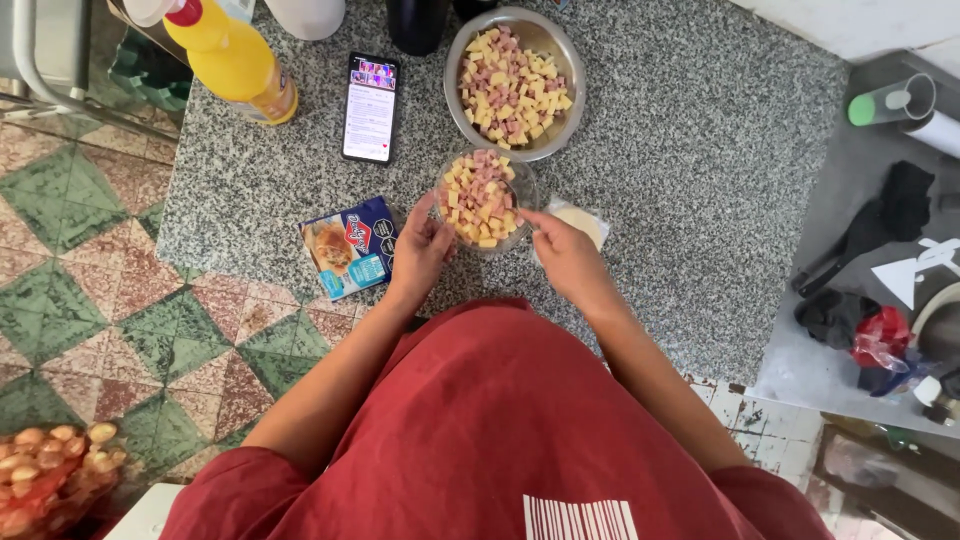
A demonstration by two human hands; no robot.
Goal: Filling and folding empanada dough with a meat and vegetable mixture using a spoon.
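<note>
Red shirt (500, 430) fills the near edge of the granite counter (700, 180); open room lies right. Left hand (420, 250) and right hand (565, 255), fingers curled, cup the glass bowl (482, 200) of cubes between them.

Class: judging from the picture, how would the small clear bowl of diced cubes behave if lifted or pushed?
The small clear bowl looks like glass, so probably breakable and slippery. Heaped above the rim, its cubes may spill if tilted. Both the left hand and right hand steady it.
</note>
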